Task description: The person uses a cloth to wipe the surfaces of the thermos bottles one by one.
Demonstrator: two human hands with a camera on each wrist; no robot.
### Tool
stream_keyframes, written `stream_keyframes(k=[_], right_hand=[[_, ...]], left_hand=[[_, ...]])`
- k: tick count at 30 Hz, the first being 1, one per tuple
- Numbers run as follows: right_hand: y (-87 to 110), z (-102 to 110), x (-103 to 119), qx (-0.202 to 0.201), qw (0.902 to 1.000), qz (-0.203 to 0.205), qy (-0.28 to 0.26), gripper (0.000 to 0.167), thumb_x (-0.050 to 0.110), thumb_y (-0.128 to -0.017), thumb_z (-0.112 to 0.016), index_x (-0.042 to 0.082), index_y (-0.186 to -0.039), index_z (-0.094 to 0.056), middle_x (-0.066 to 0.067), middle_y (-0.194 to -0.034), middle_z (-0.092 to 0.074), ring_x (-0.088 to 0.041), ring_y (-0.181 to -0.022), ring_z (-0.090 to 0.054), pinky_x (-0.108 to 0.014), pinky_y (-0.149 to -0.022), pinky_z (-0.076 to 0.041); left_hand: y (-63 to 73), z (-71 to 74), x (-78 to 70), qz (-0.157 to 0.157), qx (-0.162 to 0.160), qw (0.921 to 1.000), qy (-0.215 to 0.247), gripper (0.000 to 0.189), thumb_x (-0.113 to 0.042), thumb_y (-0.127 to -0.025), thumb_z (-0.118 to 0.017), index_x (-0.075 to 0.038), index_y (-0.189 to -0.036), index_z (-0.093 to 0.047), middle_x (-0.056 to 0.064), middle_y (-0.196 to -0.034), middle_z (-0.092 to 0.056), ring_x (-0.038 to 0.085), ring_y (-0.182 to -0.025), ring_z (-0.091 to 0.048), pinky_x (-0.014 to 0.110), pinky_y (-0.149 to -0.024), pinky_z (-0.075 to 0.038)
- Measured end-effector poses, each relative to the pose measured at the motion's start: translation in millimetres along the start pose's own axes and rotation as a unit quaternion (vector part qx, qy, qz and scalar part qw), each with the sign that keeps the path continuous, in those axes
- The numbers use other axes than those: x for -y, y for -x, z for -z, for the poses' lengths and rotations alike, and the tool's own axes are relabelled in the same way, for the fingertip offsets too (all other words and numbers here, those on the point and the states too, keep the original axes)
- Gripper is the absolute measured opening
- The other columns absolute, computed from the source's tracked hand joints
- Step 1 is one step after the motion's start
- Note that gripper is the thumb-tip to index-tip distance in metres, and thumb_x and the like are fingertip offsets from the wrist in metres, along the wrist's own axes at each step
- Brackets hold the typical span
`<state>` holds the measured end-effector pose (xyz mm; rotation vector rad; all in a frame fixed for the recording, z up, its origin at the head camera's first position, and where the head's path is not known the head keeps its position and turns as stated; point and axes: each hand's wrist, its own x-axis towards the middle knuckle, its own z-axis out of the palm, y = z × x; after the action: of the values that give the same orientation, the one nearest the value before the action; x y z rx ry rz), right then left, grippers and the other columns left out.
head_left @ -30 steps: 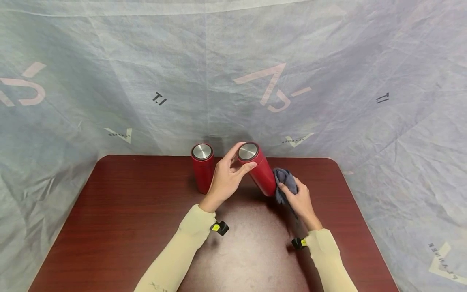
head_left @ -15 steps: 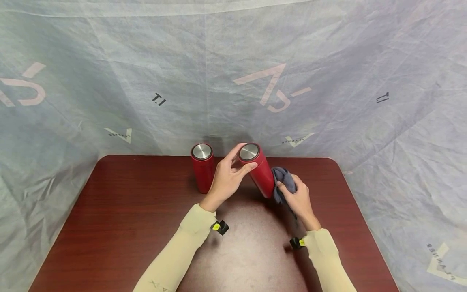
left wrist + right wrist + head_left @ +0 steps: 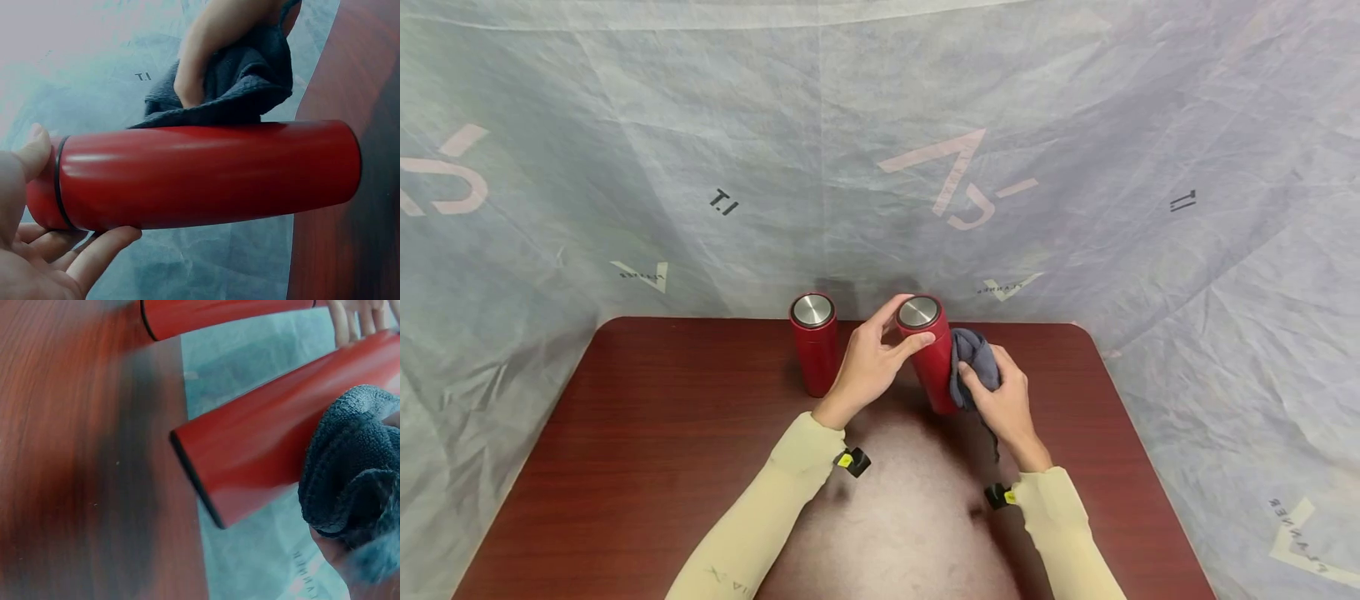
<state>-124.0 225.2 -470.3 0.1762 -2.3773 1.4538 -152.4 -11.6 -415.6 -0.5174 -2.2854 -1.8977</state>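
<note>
Head view: the flask is tilted over the worktop, its base toward the right; whether that base touches is hard to tell. The left hand grips it near the lid, thumb in front, other fingers curled round behind and partly hidden. The right hand pinches a grey cloth against the flask's side, the cloth hiding some of its fingers. The right wrist view cuts off the flask's top. Both sleeved arms reach forward, cut off at the lower edge. A second flask stands upright beside the left hand.
</note>
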Motion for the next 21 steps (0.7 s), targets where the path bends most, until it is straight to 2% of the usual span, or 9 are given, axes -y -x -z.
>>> stream_keyframes(k=[4, 11, 16, 21], right_hand=[[-0.3, -1.6, 7.3, -0.013, 0.9991, 0.039, 0.008, 0.033, 0.020, -0.098, -0.080, 0.016, -0.130, -0.074, 0.000, -0.120, -0.072, -0.014, -0.098, -0.063, -0.022, -0.080, -0.048], [0.6, -6.5, 18.8, -0.031, 0.9940, 0.098, 0.035, 0.040, 0.019, -0.096, -0.080, 0.015, -0.134, -0.072, -0.002, -0.124, -0.070, -0.018, -0.103, -0.066, -0.027, -0.084, -0.050], [1.4, -12.4, 21.6, -0.062, 0.9830, 0.164, 0.055, 0.041, 0.015, -0.093, -0.078, 0.008, -0.133, -0.073, -0.009, -0.130, -0.068, -0.025, -0.111, -0.068, -0.033, -0.093, -0.051], [2.5, -18.4, 24.9, -0.096, 0.9693, 0.211, 0.082, 0.046, 0.009, -0.090, -0.080, 0.008, -0.135, -0.073, -0.016, -0.136, -0.064, -0.034, -0.111, -0.068, -0.048, -0.090, -0.057]], left_hand=[[-3.0, 0.9, -1.1, 0.011, 0.004, 0.9998, -0.018, 0.066, -0.037, -0.094, -0.085, -0.020, -0.153, -0.060, -0.003, -0.134, -0.073, 0.019, -0.133, -0.064, 0.044, -0.105, -0.057], [-7.3, 3.1, -1.0, 0.026, 0.007, 0.9988, -0.040, 0.065, -0.041, -0.094, -0.084, -0.021, -0.152, -0.061, -0.002, -0.131, -0.074, 0.018, -0.121, -0.069, 0.044, -0.101, -0.058], [-9.7, 3.3, -3.7, 0.034, 0.005, 0.9988, -0.034, 0.064, -0.039, -0.094, -0.085, -0.020, -0.151, -0.062, -0.001, -0.125, -0.076, 0.017, -0.111, -0.073, 0.040, -0.097, -0.059], [-11.5, 1.7, -7.4, 0.044, -0.004, 0.9986, -0.027, 0.062, -0.039, -0.094, -0.085, -0.017, -0.148, -0.065, 0.002, -0.120, -0.078, 0.019, -0.109, -0.076, 0.039, -0.096, -0.061]])
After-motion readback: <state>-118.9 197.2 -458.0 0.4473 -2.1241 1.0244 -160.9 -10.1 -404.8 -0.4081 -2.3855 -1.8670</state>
